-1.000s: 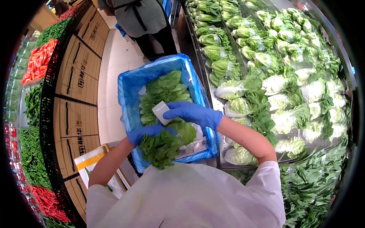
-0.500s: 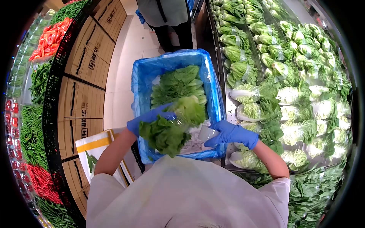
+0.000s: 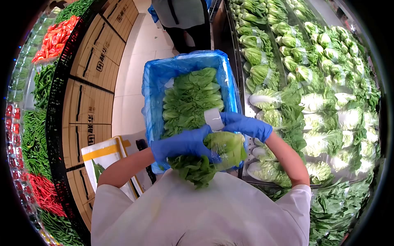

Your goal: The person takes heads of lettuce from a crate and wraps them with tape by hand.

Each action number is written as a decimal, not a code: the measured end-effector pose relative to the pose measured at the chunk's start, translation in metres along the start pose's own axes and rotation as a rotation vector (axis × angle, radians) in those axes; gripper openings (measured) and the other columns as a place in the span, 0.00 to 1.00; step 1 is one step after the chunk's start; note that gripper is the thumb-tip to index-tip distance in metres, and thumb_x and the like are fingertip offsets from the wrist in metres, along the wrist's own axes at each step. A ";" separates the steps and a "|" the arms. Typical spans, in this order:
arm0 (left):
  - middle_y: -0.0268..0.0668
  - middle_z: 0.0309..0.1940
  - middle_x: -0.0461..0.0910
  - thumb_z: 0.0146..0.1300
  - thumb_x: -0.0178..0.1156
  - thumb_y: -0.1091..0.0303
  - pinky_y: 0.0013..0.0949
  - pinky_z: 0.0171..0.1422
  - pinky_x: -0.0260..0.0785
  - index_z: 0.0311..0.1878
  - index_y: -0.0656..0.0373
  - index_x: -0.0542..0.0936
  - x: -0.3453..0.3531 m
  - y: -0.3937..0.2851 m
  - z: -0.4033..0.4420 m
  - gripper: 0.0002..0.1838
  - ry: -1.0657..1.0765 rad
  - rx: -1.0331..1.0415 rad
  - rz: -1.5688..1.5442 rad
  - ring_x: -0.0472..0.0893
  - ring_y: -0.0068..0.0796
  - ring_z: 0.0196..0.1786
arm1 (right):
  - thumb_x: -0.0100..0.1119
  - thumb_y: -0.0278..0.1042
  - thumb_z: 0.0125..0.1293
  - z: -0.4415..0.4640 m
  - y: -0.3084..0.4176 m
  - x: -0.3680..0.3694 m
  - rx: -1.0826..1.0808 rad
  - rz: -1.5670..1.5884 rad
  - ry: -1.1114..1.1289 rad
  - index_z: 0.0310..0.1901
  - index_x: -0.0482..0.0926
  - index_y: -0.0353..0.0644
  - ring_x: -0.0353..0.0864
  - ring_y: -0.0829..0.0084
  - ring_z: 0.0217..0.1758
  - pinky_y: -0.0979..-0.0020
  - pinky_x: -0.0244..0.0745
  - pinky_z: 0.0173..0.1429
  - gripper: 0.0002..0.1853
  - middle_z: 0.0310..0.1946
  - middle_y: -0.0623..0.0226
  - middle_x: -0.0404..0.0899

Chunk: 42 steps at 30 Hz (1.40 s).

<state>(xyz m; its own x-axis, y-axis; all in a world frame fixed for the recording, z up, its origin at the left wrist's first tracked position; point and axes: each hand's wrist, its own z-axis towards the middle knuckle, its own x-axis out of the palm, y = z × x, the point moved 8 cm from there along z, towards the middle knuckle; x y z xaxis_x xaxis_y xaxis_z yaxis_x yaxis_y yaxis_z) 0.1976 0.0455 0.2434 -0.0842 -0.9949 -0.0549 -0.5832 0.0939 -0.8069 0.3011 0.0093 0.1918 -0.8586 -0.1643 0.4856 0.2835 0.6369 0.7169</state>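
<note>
- while the left fingers (image 3: 199, 139) curl round the middle of a leafy green head (image 3: 232, 144), its dark leaf ends hang just below them and its pale base points out to their right.
- the right fingers (image 3: 234, 121) pinch a small white roll (image 3: 213, 119) at their tips, just above the held head.
- clear film (image 3: 226, 155) shows on the head, just right of the left fingers; whether it joins the roll, i cannot tell.
- beyond both sets of fingers, more green heads (image 3: 191, 92) lie in rows inside a crate with a blue liner (image 3: 152, 84).
- well to the right of the right fingers, pale cabbages (image 3: 322, 139) lie on a sloping display; left of the left fingers is a white box with a yellow band (image 3: 100, 153).
- as i judge it, the held head is partly dealt with: film is on it, but it is in the fingers, not laid with the rows. whether the heads in the crate carry film is too unclear to say.
</note>
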 end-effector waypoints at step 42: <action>0.42 0.57 0.67 0.52 0.62 0.69 0.36 0.59 0.68 0.65 0.60 0.56 -0.027 0.034 -0.047 0.38 -0.190 0.247 -1.079 0.72 0.33 0.56 | 0.63 0.60 0.49 -0.084 0.072 0.071 0.010 -0.865 -0.213 0.38 0.80 0.36 0.79 0.67 0.27 0.69 0.73 0.36 0.30 0.26 0.61 0.79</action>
<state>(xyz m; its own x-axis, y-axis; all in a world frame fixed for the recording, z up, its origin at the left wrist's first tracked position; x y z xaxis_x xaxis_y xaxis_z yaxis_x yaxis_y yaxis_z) 0.1417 0.0771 0.2447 0.5046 -0.5426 0.6715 -0.0984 -0.8089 -0.5797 0.2963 -0.0195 0.3198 -0.8318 -0.4482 -0.3275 -0.5037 0.3613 0.7847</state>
